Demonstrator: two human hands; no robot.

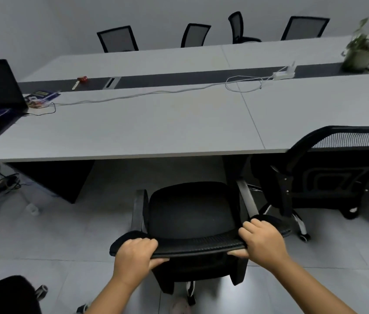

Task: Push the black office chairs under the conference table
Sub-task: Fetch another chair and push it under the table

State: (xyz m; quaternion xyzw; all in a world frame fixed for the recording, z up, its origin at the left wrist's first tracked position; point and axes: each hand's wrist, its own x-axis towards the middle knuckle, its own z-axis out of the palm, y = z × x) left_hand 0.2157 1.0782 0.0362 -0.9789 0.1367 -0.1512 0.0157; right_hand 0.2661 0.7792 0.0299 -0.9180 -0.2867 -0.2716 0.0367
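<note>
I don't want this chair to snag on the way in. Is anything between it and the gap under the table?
Nothing visible blocks it. Both the left hand and right hand grip the chair backrest; the floor ahead under the conference table looks open. The neighbouring chair stands off to the right.

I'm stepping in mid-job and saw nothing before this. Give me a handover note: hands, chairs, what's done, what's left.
Left hand and right hand both grip the top edge of the backrest of the middle chair.
That chair faces the conference table, its seat short of the table's edge.
Chair on the right is close against the table, apparently pushed in.
Another chair sits at lower left, away from the table.
Left: push in the held chair, then that one.
</note>
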